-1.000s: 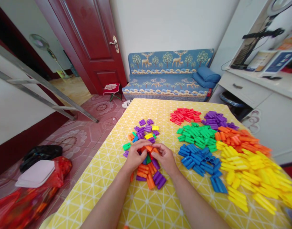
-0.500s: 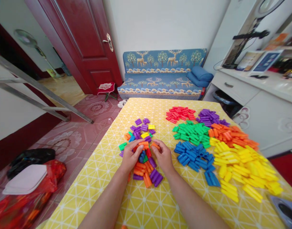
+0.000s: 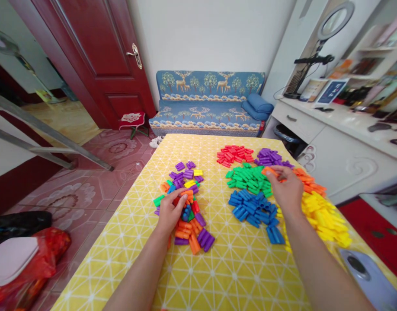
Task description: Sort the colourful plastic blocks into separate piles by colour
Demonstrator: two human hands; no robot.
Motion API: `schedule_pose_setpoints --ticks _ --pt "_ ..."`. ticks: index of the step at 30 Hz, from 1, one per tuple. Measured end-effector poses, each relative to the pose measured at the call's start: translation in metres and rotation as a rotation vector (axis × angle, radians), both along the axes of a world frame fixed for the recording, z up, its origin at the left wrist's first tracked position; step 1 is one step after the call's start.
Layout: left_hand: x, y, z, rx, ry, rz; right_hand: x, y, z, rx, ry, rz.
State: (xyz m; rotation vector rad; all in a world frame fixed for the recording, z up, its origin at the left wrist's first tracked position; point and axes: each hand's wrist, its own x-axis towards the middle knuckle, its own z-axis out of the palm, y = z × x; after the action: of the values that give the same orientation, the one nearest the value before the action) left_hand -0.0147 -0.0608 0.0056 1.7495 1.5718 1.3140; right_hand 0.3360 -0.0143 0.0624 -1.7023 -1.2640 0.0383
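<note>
A mixed pile of coloured plastic blocks (image 3: pixel 185 207) lies left of centre on the yellow tablecloth (image 3: pixel 224 268). My left hand (image 3: pixel 170 211) rests on that pile, fingers curled over orange pieces. Sorted piles lie to the right: red (image 3: pixel 234 154), purple (image 3: pixel 270 157), green (image 3: pixel 249 178), blue (image 3: pixel 255 211), orange (image 3: pixel 310 183) and yellow (image 3: pixel 321 214). My right hand (image 3: pixel 284 190) reaches over the green and blue piles toward the orange pile, pinching an orange block (image 3: pixel 269 171) between thumb and fingers.
A grey-blue device (image 3: pixel 369 276) lies at the table's near right corner. White cabinets (image 3: pixel 334 151) stand to the right, a blue patterned sofa (image 3: pixel 208 103) behind, and a red door (image 3: pixel 97 60) at left. Bags (image 3: pixel 20 255) sit on the tiled floor.
My right hand left the mixed pile and swung right toward the orange pile with an orange block. My left hand stayed on the mixed pile. The view panned right.
</note>
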Motion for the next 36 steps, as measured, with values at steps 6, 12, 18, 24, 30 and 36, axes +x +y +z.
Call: schedule_pose_setpoints --ticks 6,12,18,24,30,36 --pt "-0.001 0.002 -0.004 0.009 -0.008 0.004 0.116 0.040 0.015 -0.356 -0.251 -0.286" --pt "-0.001 0.002 -0.002 -0.007 -0.022 -0.002 0.156 0.054 -0.009 -0.449 -0.380 -0.267" --pt "0.001 0.001 0.001 -0.017 -0.035 0.025 0.151 0.059 -0.011 -0.478 -0.421 -0.248" --pt "0.004 -0.001 0.007 -0.011 -0.068 0.069 0.055 0.022 -0.007 -0.016 -0.558 0.121" --pt "0.004 -0.002 0.009 -0.005 -0.035 0.079 -0.091 -0.057 -0.034 -0.118 -0.275 0.753" --pt "0.003 -0.002 0.008 -0.004 -0.045 0.071 -0.161 -0.081 -0.044 -0.305 -0.084 0.770"
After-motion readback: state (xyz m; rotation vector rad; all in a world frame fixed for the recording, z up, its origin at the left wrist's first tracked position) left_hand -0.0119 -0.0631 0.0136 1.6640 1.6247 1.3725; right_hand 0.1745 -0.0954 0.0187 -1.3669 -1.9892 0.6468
